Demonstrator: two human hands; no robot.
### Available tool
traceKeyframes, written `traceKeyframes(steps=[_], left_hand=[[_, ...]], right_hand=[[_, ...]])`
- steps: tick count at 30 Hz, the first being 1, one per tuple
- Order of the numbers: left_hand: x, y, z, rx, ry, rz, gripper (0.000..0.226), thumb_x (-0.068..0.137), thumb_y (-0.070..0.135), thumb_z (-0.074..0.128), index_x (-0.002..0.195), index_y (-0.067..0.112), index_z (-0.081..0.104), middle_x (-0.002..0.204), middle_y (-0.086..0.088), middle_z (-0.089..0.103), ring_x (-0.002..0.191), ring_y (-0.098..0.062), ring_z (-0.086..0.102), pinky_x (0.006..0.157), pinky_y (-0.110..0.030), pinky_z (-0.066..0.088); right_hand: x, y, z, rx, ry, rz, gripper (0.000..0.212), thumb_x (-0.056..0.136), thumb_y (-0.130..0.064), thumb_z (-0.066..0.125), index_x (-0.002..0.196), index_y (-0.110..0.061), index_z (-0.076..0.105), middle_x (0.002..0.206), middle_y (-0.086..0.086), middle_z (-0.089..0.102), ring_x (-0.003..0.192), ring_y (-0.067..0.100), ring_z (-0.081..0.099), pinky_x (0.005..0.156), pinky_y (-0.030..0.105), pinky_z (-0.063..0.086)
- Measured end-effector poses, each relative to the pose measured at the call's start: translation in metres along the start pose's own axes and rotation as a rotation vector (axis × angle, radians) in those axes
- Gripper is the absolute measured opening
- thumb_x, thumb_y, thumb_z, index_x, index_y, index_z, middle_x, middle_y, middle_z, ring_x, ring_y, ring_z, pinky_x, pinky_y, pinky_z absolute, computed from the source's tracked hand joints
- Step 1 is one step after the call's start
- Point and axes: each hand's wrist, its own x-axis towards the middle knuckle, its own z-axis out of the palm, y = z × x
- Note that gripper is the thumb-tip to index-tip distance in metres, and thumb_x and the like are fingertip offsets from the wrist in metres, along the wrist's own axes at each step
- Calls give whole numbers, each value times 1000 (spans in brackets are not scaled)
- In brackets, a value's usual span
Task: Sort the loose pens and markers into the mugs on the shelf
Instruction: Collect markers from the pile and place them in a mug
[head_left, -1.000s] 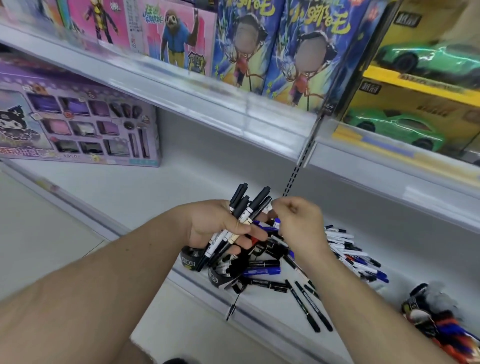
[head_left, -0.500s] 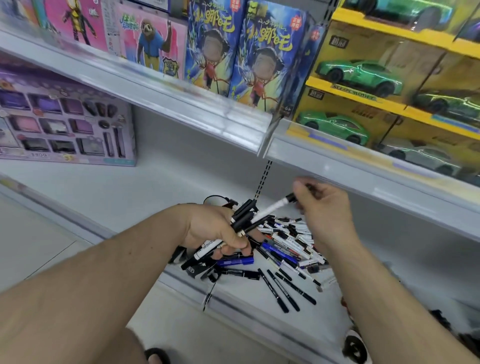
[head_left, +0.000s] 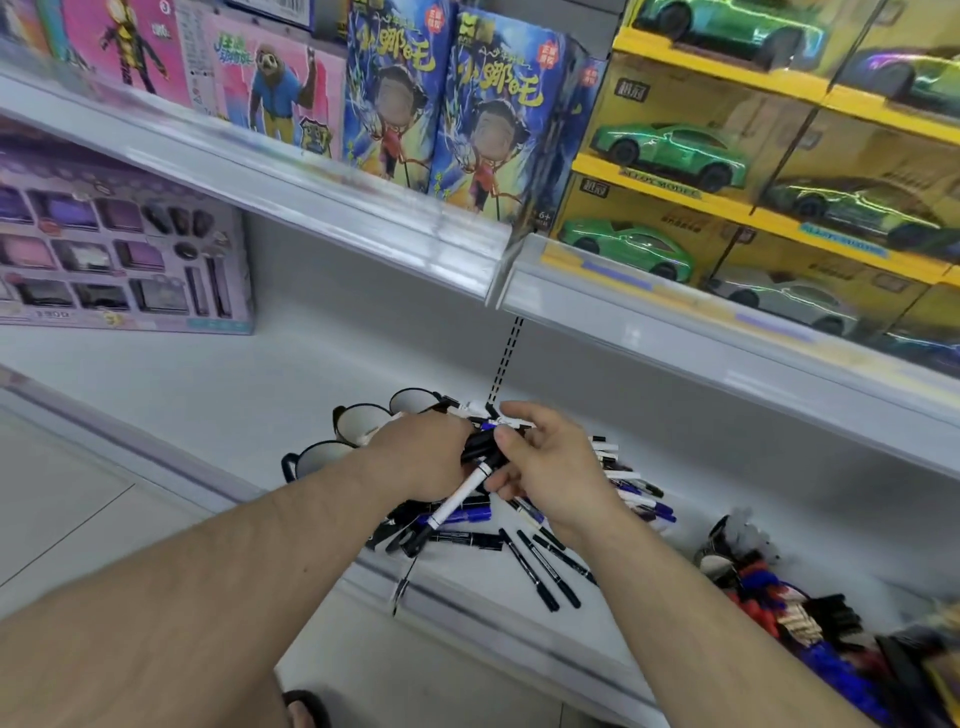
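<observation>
Lower shelf, white, holding the working lot.

Left hand — closed around a bundle of markers, black caps uppermost; one white-barrelled marker slants down and left out of the fist, its black end over the loose items below.

Right hand — just beside the left, fingers curled, thumb and fingertips touching the top of the same bundle. Whether it pinches a single marker or merely steadies the bundle cannot be told.

Mugs — three dark-rimmed, pale inside, standing in a cluster on the lower shelf, partly hidden behind the left wrist. Nearest one sits at front left with its handle pointing left. Contents not visible from this angle.

Loose pens and markers — a heap on the shelf under and to the right of both hands; black, white and blue barrels mixed. Three thin black pens lie side by side near the front edge, well apart from the mugs.

Purple boxed set — at far left of the lower shelf, upright.

Upper shelf — cartoon boxes in pink and blue; to the right, yellow boxes with green toy cars.

Dark mixed items at lower right — blurred, not identifiable.
</observation>
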Motion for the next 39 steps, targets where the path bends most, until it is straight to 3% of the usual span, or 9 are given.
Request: traceKeyframes(steps=[6,12,16,21,23,26,28,34,39], left_hand=[[-2,0,-4,-106,-129,-19,21,88,35,60,73,26,48,74,7,55,77,-19,58,59,-25,40],[-1,-5,-2,-144,-138,-11,11,91,35,54,87,30,45,92,3,62,92,-22,60,75,-30,48],[0,1,-3,-192,-175,21,15,92,37,56,89,27,44,92,3,61,89,-19,59,76,-30,47],[-3,-26,-19,-550,-409,-120,23,80,29,72,80,18,52,64,1,48,51,-15,41,48,-25,32],[-8,-40,-28,-804,-458,-193,30,82,40,71,85,15,56,61,3,45,48,-13,30,42,-23,21],[-10,-55,-33,-996,-349,-249,37,89,47,59,95,11,66,74,2,60,53,-12,36,42,-21,19],[-10,-54,-32,-961,-294,-263,29,96,39,56,103,14,70,89,0,70,56,-13,43,45,-21,24],[-11,-51,-29,-779,-455,-198,19,93,29,65,103,13,65,89,4,76,55,-15,46,44,-23,31],[-13,-72,-35,-664,-377,-190,9,93,28,65,87,21,66,75,8,72,55,-12,43,48,-24,31]], right_hand=[[5,6,-7,-19,80,-2,15,98,-5,55,89,-11,66,71,13,65,46,15,58,44,22,46],[4,10,-4,-55,-68,11,21,96,-6,59,111,-20,59,72,6,65,50,20,61,47,25,48],[8,9,3,-15,-22,6,13,96,-3,58,97,-13,66,67,4,66,43,16,58,41,23,44],[13,6,-17,106,57,2,14,96,0,56,94,-11,65,67,5,67,43,15,56,41,23,45],[13,7,-26,104,59,-8,13,96,1,56,96,-10,64,67,6,67,46,16,57,44,23,46],[11,12,-28,91,33,-15,14,96,1,56,97,-8,65,66,8,66,48,17,57,46,23,48],[13,14,-23,101,45,-16,14,95,2,56,98,-9,65,69,10,65,48,17,57,46,23,49],[27,19,5,113,201,-22,11,93,-5,62,95,-15,67,81,6,70,57,18,67,55,24,56],[37,20,18,45,143,-4,12,94,-8,63,95,-19,68,73,5,68,52,10,59,52,21,52]])
